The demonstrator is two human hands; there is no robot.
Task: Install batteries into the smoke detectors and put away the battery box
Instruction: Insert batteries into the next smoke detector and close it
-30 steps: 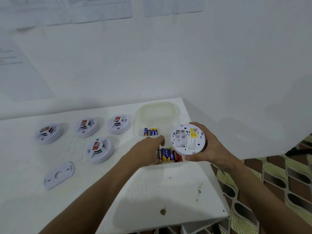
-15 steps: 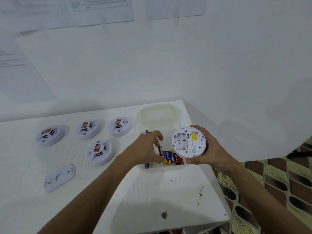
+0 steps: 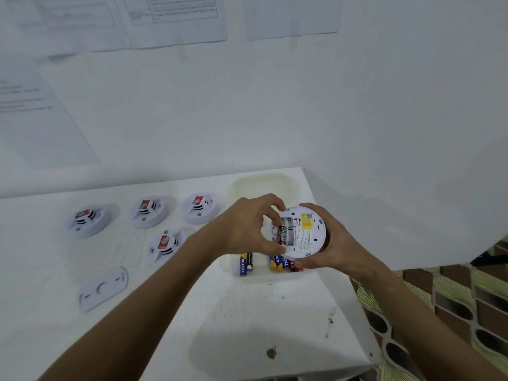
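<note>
the left hand pinches a black battery between thumb and fingertips, pressing it lengthwise into the open battery bay on the back of a white smoke detector. the right hand is wrapped around that detector from the right side, fingers curled under its rim and thumb along the near edge, holding it tilted with its back, yellow label and small print facing up. both hands sit just above an open, pale translucent battery box near the right end of the white table; loose batteries lie in it, a blue one beside a dark one on the left and a cluster of blue, yellow and red ones under the held detector. the box's lid lies flat just behind it, against the wall. further left on the table four more smoke detectors rest face up, each with a red tag: three in a back row and one nearer. in front of that one lies a separate white mounting plate. the table top is stained near its front edge. printed sheets hang on the white wall behind, and patterned floor tiles show past the table's right edge.
</note>
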